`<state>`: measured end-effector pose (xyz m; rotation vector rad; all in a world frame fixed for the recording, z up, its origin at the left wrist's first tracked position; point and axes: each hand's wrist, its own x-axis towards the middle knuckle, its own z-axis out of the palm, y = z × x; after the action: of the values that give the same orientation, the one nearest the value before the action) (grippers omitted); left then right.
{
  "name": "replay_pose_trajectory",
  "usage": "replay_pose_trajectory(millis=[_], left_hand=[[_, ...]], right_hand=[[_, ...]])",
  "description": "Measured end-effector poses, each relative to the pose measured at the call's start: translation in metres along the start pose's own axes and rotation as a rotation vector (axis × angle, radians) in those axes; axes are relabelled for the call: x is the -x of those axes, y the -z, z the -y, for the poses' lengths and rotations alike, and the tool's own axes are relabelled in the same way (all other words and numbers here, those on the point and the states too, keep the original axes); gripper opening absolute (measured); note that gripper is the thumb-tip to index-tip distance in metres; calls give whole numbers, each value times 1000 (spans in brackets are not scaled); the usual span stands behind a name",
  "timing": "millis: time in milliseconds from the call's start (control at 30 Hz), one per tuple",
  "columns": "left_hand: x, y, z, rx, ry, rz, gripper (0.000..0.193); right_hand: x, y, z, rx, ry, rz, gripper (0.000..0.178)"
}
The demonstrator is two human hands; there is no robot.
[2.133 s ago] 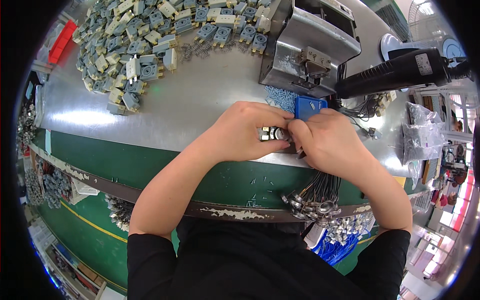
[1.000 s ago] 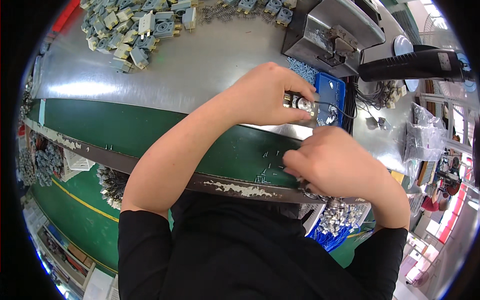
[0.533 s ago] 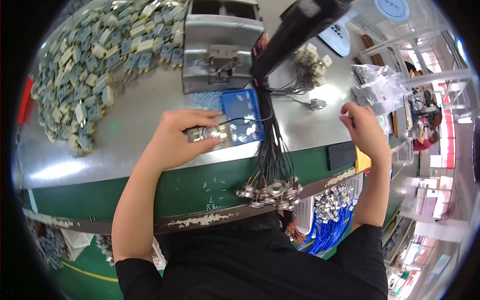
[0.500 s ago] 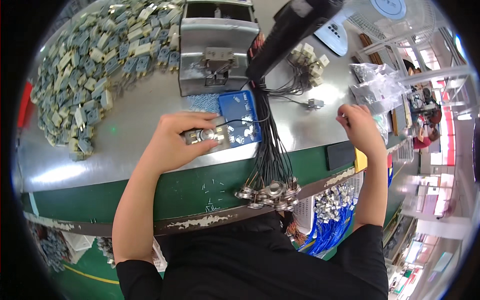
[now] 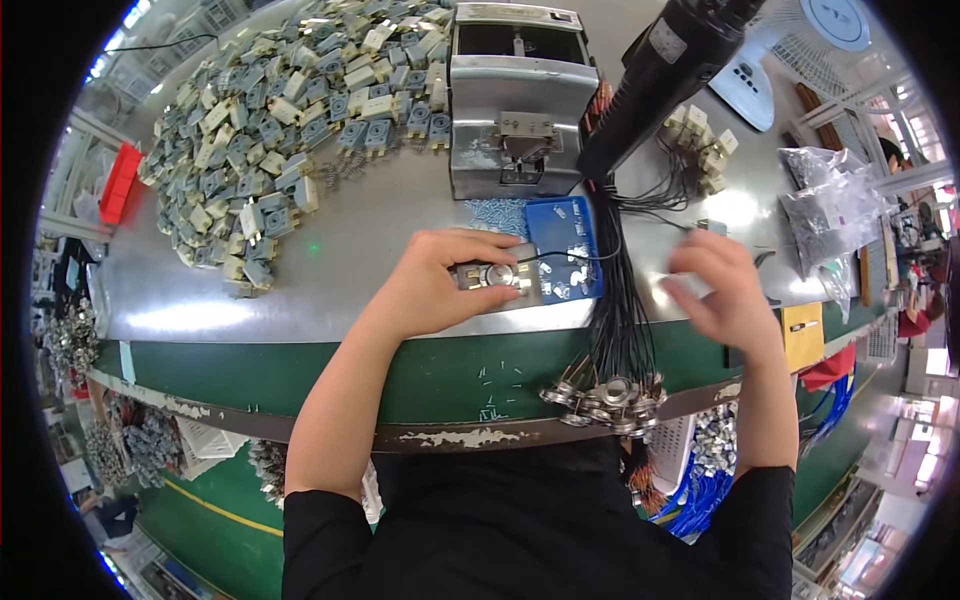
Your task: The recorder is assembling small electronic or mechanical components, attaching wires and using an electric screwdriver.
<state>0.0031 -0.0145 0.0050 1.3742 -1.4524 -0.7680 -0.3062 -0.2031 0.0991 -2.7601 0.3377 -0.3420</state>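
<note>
My left hand (image 5: 430,285) is closed round a small plug housing (image 5: 499,277) lying on the bench, its thumb and fingers on either side. A round metal part and brass-coloured contacts show in the housing. From it a thin black cable (image 5: 575,256) runs right to a bundle of black cables (image 5: 622,290). Round metal ends (image 5: 612,400) of that bundle hang over the bench's front edge. To the right of the bundle, my right hand (image 5: 722,285) is raised and blurred, thumb and fingers apart, with nothing visible between them. Part of a grey connector (image 5: 712,228) shows behind it.
A blue tray (image 5: 562,215) with small clear pieces lies beside small blue parts (image 5: 497,215). A metal press (image 5: 518,120) stands behind. Grey and cream plug housings (image 5: 270,120) are heaped at left. A black tube (image 5: 650,85) slants overhead. Plastic bags (image 5: 835,200) lie right.
The whole scene has shifted right in the picture. My right hand has moved left over the bench, nearer the cable bundle, and its fingers have spread. My left hand keeps its hold.
</note>
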Motion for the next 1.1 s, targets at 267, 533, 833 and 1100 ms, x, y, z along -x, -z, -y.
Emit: replay_pose_trajectory(millis=[267,533,833,1100], left_hand=[[-1,4,0,16,26,24,36],[0,5,4,44,28,22,38],[1,1,2,20,23,-15,37],[3,4,7,-39,-81,2,35]], right_hand=[[-80,-62,37,10,349,96,42],[-76,-83,32,-63,357,11,41],[-79,-82,34,40,402,31,38],[-73,-46,20,-164,460,-547,31]])
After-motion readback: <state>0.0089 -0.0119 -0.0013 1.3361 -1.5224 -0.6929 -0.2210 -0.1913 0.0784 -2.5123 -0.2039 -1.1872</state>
